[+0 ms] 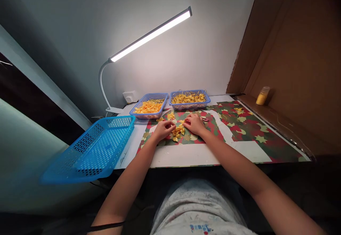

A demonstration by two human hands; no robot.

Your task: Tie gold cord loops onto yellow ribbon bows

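Note:
My left hand (164, 130) is closed in a pinch over the patterned table cover, at the left of a small pile of yellow ribbon pieces (178, 132). What its fingertips hold is too small to make out. Across the pile, my right hand (194, 124) has its fingers curled together near the yellow pieces, and their grip is also unclear. A red-handled tool (205, 120) lies partly hidden beside my right hand. Another yellow piece (171, 115) rests just beyond the hands.
Two blue-purple baskets hold orange-yellow pieces (150, 106) and gold ribbon pieces (188, 97). A larger blue basket (106, 146) juts past the table's left edge. A lamp (151, 34) arches above. A yellow-filled bottle (262, 96) stands right.

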